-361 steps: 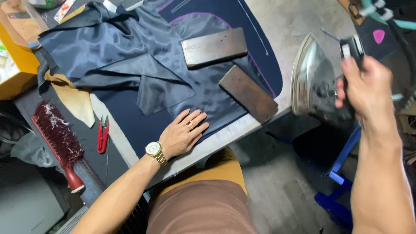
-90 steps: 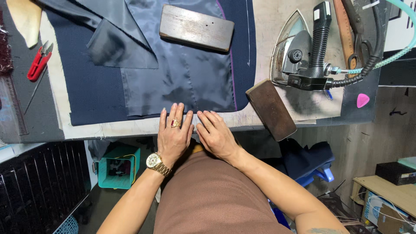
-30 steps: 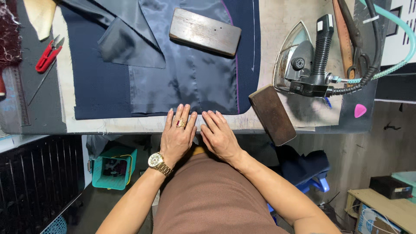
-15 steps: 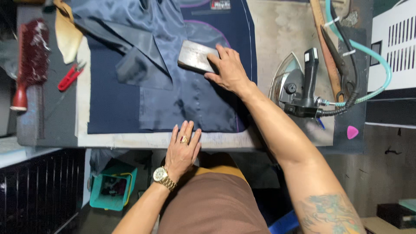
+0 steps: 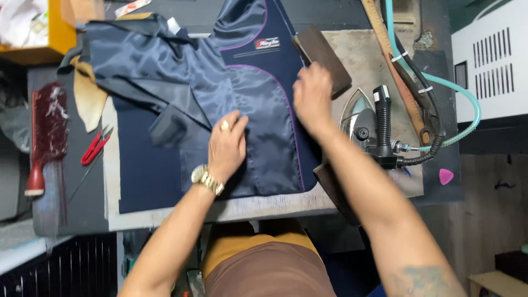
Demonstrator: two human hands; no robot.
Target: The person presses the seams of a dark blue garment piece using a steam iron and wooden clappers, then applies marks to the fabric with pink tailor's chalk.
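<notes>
One big dark blue jacket (image 5: 242,104) lay open on the work table (image 5: 231,208), its shiny blue lining facing up with thin purple trim along the edges and loose folds near the top left. A steam iron (image 5: 366,124) stood just beside it on the right. The left hand (image 5: 226,144) lay flat and spread wide on the lining. The right hand (image 5: 312,98) was blurred by the jacket's right edge, touching a brown wooden block (image 5: 322,58); I cannot tell its grip. Red snips (image 5: 94,147) lay at the left.
</notes>
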